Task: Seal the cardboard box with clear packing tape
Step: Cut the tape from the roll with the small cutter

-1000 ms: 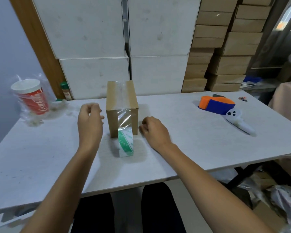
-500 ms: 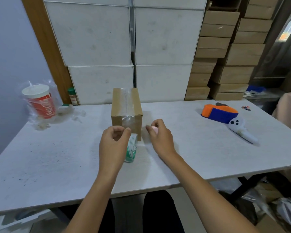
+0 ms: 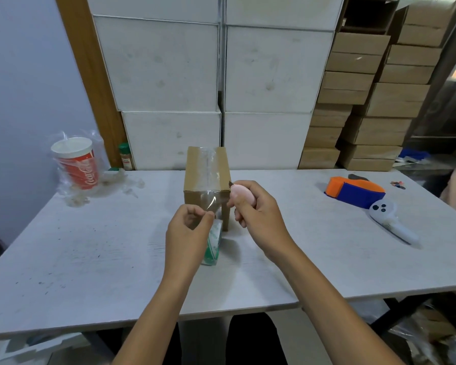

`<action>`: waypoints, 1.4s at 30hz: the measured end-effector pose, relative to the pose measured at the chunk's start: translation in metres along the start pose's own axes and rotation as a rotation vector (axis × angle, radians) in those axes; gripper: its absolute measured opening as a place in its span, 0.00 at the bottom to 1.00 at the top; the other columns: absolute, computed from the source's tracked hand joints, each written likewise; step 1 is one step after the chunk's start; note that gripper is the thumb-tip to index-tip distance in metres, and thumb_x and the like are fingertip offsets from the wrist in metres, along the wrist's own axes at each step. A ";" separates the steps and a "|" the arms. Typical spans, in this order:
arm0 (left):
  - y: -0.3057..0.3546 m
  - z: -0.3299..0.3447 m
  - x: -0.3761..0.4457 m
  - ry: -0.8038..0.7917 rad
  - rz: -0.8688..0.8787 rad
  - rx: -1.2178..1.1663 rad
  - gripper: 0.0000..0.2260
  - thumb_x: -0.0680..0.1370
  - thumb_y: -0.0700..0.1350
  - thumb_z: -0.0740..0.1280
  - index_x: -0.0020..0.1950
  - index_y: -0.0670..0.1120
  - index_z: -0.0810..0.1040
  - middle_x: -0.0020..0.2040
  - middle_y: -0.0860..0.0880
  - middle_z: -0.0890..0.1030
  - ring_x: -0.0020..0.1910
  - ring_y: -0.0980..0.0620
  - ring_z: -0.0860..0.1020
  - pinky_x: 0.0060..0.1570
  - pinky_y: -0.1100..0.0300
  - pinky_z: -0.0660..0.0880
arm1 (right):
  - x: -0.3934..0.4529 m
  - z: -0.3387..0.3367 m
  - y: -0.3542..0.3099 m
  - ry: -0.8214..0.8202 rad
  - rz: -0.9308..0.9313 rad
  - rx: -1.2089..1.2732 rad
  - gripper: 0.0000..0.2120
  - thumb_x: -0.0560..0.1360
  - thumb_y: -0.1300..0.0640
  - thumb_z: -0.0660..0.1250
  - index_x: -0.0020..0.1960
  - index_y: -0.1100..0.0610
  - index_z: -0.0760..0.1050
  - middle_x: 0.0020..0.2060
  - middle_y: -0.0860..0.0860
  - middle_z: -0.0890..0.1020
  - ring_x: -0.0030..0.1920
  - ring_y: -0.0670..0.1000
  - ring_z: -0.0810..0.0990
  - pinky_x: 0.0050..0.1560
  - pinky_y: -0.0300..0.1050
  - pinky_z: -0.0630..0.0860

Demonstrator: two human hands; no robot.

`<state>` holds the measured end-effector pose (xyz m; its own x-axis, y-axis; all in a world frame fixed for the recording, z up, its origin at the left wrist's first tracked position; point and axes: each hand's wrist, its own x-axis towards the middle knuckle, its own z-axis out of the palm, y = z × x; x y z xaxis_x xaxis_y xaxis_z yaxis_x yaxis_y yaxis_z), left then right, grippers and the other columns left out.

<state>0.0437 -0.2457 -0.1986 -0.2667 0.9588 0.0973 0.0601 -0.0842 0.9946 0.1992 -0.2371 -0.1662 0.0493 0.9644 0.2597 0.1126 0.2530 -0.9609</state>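
A small brown cardboard box (image 3: 193,169) stands on the white table (image 3: 90,254), with a strip of clear tape (image 3: 208,177) running over its top and down its near face. The tape roll (image 3: 213,243), clear with a green-printed core, hangs or rests just in front of the box, partly hidden by my left hand. My left hand (image 3: 188,230) pinches the clear tape between thumb and fingers below the box's front edge. My right hand (image 3: 258,209) grips a small pink cutter (image 3: 242,193) with its dark tip near the box's right top corner.
A red drink cup (image 3: 77,162) in a plastic bag sits at the far left, a small spice jar (image 3: 125,156) behind it. An orange-and-blue tape dispenser (image 3: 356,189) and a white controller (image 3: 390,217) lie at the right. White and brown boxes are stacked behind the table.
My left hand moved from beside the box to its front and pinched the tape. My right hand lifted off the table holding the pink cutter up to the box's right corner.
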 end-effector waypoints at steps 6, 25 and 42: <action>-0.007 -0.001 0.000 -0.022 0.064 0.038 0.06 0.81 0.44 0.73 0.49 0.48 0.76 0.42 0.53 0.81 0.39 0.64 0.79 0.41 0.70 0.76 | 0.005 0.015 -0.007 -0.063 0.211 0.158 0.13 0.87 0.54 0.60 0.56 0.56 0.83 0.40 0.50 0.79 0.34 0.48 0.73 0.35 0.41 0.72; -0.001 0.003 0.009 -0.067 0.002 -0.025 0.09 0.85 0.48 0.67 0.49 0.54 0.86 0.46 0.56 0.89 0.47 0.57 0.87 0.47 0.58 0.80 | 0.001 0.014 -0.010 -0.156 0.009 -0.242 0.05 0.86 0.53 0.63 0.61 0.48 0.73 0.50 0.48 0.86 0.41 0.42 0.83 0.45 0.39 0.80; 0.003 0.003 0.005 -0.071 -0.006 -0.057 0.11 0.86 0.48 0.66 0.47 0.56 0.87 0.43 0.60 0.88 0.40 0.64 0.84 0.41 0.60 0.77 | 0.020 0.011 -0.029 -0.404 -0.223 -0.938 0.08 0.87 0.46 0.57 0.63 0.47 0.69 0.59 0.45 0.87 0.55 0.56 0.84 0.55 0.55 0.80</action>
<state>0.0451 -0.2405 -0.1957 -0.1978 0.9760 0.0910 0.0034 -0.0921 0.9957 0.1864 -0.2241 -0.1346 -0.3836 0.9005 0.2046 0.8119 0.4345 -0.3899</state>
